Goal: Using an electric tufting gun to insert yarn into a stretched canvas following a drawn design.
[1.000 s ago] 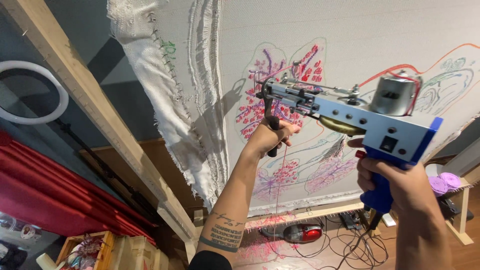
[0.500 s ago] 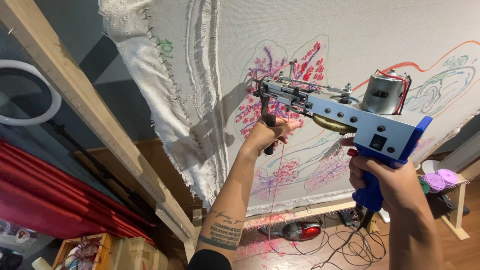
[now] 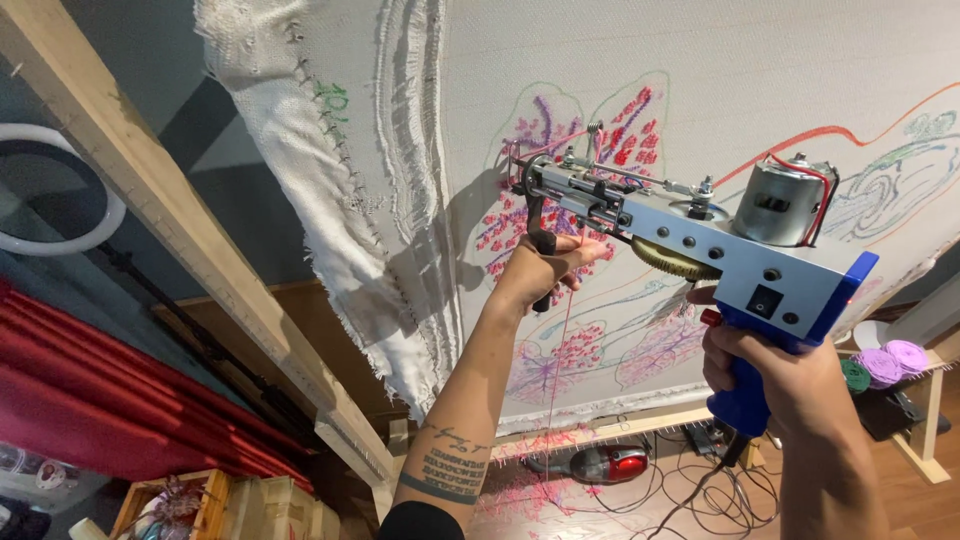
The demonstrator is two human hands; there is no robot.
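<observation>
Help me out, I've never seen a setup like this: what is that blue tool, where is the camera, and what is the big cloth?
The camera sits on the person's head, so you see their own two arms reaching out in front. The right hand grips the blue handle of a tufting gun, a powered tool with a silver motor on top and a needle at its tip. The left hand holds the gun's black front grip to steady it. The tip is at a white cloth stretched on a wooden frame, with flower outlines drawn on it and partly filled with pink and purple yarn. A thin pink yarn strand hangs down from the gun. Cables and a red hand vacuum lie on the floor below.
</observation>
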